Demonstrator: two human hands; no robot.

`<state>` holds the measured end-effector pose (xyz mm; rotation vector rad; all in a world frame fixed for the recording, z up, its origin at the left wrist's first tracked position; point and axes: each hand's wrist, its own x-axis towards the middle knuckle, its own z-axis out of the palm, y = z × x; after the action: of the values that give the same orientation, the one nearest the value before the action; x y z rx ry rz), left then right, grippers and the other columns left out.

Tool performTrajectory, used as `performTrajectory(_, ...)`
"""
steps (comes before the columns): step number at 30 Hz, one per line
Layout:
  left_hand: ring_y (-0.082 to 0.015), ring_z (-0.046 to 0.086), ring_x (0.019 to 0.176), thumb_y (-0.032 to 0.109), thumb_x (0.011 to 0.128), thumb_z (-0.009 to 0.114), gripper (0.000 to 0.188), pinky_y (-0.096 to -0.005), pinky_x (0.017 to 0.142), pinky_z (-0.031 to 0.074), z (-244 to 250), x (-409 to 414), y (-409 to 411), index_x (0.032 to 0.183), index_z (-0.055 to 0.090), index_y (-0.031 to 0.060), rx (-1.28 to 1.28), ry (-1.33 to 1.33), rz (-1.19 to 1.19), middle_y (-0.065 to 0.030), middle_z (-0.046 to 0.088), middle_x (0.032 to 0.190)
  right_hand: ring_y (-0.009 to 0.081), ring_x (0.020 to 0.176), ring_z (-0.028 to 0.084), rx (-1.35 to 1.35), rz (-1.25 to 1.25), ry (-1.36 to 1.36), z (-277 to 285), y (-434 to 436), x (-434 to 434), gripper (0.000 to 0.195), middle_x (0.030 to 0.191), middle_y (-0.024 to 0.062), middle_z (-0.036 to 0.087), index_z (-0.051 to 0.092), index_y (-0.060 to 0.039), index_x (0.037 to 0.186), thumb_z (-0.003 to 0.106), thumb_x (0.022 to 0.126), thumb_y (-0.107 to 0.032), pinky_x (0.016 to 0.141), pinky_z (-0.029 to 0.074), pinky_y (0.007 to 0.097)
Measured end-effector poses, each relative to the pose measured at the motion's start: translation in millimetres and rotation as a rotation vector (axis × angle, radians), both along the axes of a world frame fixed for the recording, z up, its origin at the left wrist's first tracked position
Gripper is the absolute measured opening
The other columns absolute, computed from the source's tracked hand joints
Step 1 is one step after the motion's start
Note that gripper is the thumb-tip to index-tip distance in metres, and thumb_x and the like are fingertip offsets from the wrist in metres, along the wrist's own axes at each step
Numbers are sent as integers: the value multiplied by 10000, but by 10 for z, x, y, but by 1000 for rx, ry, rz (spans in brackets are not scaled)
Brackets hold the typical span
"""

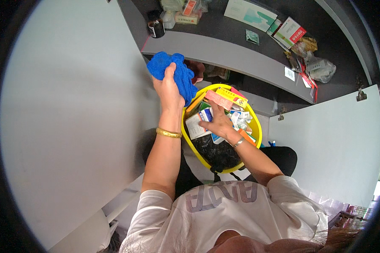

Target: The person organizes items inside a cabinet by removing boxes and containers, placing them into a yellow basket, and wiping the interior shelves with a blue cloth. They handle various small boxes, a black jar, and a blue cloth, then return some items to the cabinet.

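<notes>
My left hand (169, 90) grips a bunched blue cloth (185, 80) in front of the grey cabinet shelf edge. A yellow oval basket (258, 126), lined with a black plastic bag (215, 150), stands between my knees. Small cartons fill its far part, among them a pink box (218, 98), a yellow box (231, 96) and a white-and-blue box (198, 123). Over these cartons my right hand (220, 121) reaches with its fingers spread. Its fingertips are at the pink and white-and-blue boxes; a firm hold on either is not visible.
On the grey shelf (205, 42) are a dark bottle (155, 28), a flat white-and-green box (250, 14), a small green packet (252, 37), a white-and-red box (288, 33) and plastic bags (319, 69). Cabinet doors flank me at left (76, 110) and right (329, 142).
</notes>
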<state>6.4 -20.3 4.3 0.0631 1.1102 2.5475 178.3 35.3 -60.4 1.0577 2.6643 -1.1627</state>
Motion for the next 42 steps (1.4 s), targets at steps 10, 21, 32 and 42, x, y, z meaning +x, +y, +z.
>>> performTrajectory(10,-257,640,758,100,863,567,307,-383,618,549,114,-26,-103,1155,514,20,-21,-1,16,-143,645,971,228,1008,598,-502,-323,660,914,587,499,813,1108,142,592,278,-2,1413,734,745,-87,872,504,339)
performTrajectory(21,-264,630,754,112,866,567,315,-391,618,544,38,50,-19,1159,497,23,-71,5,-17,-153,629,996,219,838,647,-635,-628,1188,934,1793,-602,368,956,108,648,590,21,1031,722,787,-221,727,525,367)
performTrajectory(32,-259,627,843,122,853,600,390,-387,673,548,125,53,29,1212,481,24,-73,-24,-70,-140,620,1033,320,860,608,-460,-1194,1040,281,3111,-1909,696,1138,199,570,437,62,1232,812,711,-205,656,531,504)
performTrajectory(42,-252,629,882,114,850,612,409,-373,718,546,80,65,-36,1229,493,15,-80,-51,-34,-131,622,1066,318,1208,475,-45,-461,490,1000,2174,-1063,957,1284,221,520,365,17,1375,805,667,-452,947,440,338)
